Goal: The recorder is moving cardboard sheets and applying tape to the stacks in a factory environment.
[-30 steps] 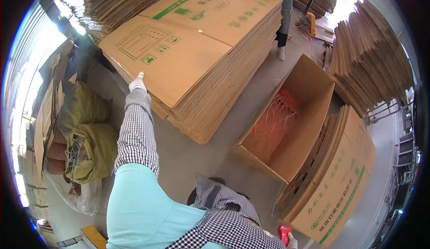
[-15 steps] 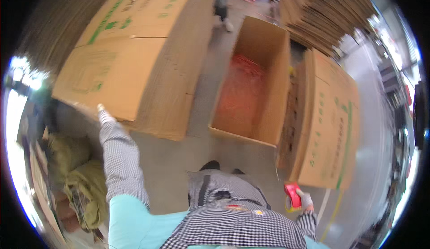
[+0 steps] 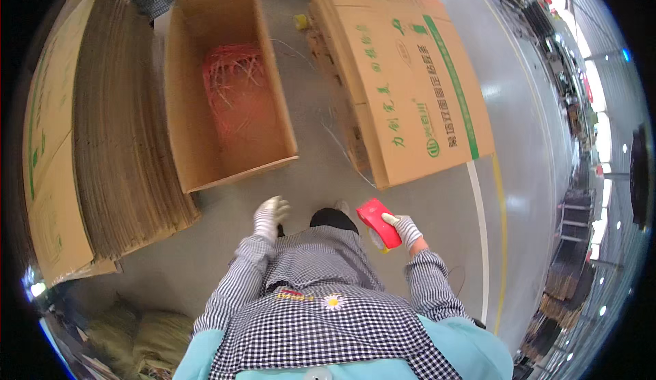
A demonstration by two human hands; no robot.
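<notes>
My right hand (image 3: pixel 403 228), in a white glove with a striped cuff, grips a red tape dispenser (image 3: pixel 377 217) with a roll of tape at its lower end. In front of my waist, my left hand (image 3: pixel 271 215) is gloved too, with its fingers loosely bent and apart and nothing in it. Ahead and to the left of that hand, an upright open cardboard box (image 3: pixel 179 100) holds loose red strands (image 3: pixel 236 69) over a reddish bottom. Neither hand touches the box.
A tall stack of flattened cartons (image 3: pixel 126 127) stands at the left. Another stack of printed cartons (image 3: pixel 424 100) lies at the right on a wooden pallet. Thin strapping (image 3: pixel 336 139) trails over the floor beside it. Green sacks (image 3: pixel 150 335) sit at the lower left.
My view has swung right. My left hand has come away from the left carton stack to in front of my body. The tape dispenser, still in my right hand, is raised nearer the middle.
</notes>
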